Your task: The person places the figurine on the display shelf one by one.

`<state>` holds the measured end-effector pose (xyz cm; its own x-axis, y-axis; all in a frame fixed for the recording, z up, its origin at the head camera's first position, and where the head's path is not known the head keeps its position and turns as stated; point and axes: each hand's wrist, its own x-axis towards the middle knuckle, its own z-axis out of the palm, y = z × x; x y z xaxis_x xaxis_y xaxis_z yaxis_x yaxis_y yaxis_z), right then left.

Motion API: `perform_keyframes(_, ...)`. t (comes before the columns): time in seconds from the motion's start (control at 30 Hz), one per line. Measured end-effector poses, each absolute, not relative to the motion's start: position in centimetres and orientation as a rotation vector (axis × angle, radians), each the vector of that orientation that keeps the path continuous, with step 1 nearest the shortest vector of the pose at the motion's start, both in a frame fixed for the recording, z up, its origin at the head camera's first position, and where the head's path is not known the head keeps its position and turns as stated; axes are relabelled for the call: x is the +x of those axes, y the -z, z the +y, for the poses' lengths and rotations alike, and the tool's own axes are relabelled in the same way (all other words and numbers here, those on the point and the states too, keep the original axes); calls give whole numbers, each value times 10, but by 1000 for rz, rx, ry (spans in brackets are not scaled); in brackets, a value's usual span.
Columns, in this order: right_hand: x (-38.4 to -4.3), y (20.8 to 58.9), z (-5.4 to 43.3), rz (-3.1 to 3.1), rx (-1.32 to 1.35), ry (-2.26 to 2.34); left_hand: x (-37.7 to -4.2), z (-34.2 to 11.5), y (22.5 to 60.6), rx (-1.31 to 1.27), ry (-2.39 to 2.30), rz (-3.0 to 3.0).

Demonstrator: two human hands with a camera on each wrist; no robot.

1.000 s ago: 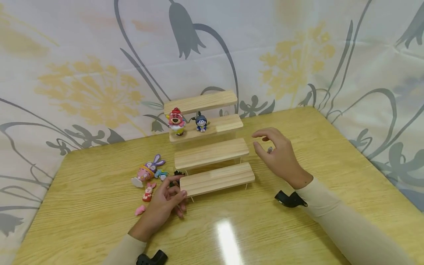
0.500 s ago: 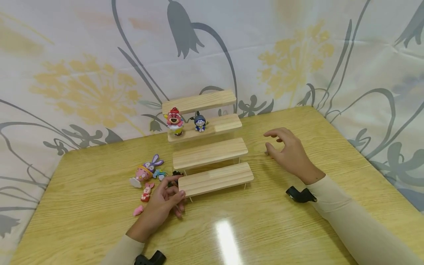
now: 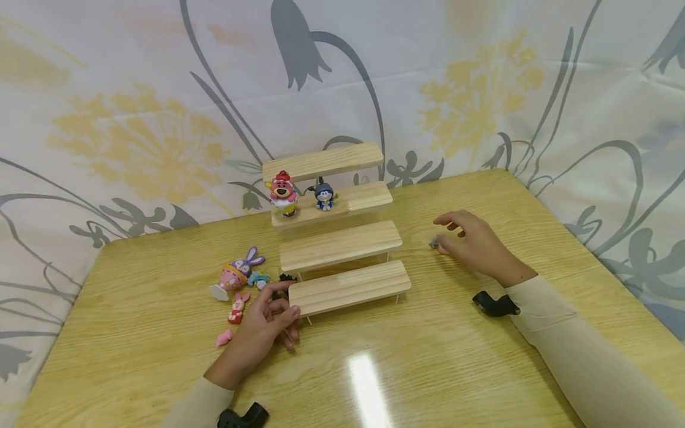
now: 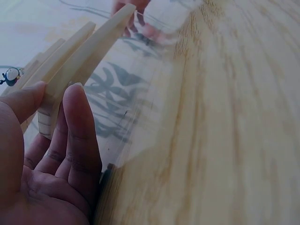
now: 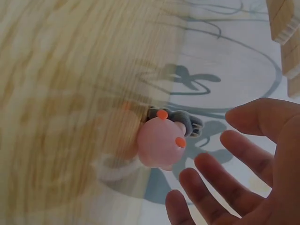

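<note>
A wooden stepped display stand (image 3: pixel 350 288) stands mid-table, and my left hand (image 3: pixel 264 321) grips the left end of its lowest board. In the left wrist view my thumb lies on one face of the board (image 4: pixel 70 70) and fingers on the other. Right of the stand, my right hand (image 3: pixel 476 246) hovers over a small figurine lying on the table. The right wrist view shows its round pink part (image 5: pixel 159 145) with orange dots and a grey part (image 5: pixel 183 123) behind; whether they are one piece I cannot tell. My right fingers are spread, apart from it.
On one tier stand a pink bear figurine (image 3: pixel 283 193) and a blue-hooded figurine (image 3: pixel 323 197). Left of the stand lie a purple rabbit figurine (image 3: pixel 235 276), a small blue figurine (image 3: pixel 258 280), a red-and-pink figurine (image 3: pixel 238 309) and a pink piece (image 3: pixel 223 337). A patterned cloth hangs behind.
My right hand has moved rightward, away from the stand, and the grey part beside its fingertips shows more now. My left hand keeps its hold on the board.
</note>
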<state>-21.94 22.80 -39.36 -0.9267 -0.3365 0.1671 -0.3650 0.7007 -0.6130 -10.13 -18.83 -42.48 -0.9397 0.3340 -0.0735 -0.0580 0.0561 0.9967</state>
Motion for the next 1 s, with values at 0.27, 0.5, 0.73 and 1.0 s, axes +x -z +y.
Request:
perform_keyframes(0.27,-223,402,231,-2954,582,-1027,-102,-189,426,278,-1954,2051)
perform_keyframes(0.5,-223,403,232,-2959,591,-991,-102,-188,425,274,-1961,2040)
perform_keyframes(0.73,-223,405,230,-2949,585,-986,-102,-189,425,274,-1965,2051)
perform_keyframes(1.0,-224,405,230,-2929,590,-967,-102,-188,425,280,-1972,2043)
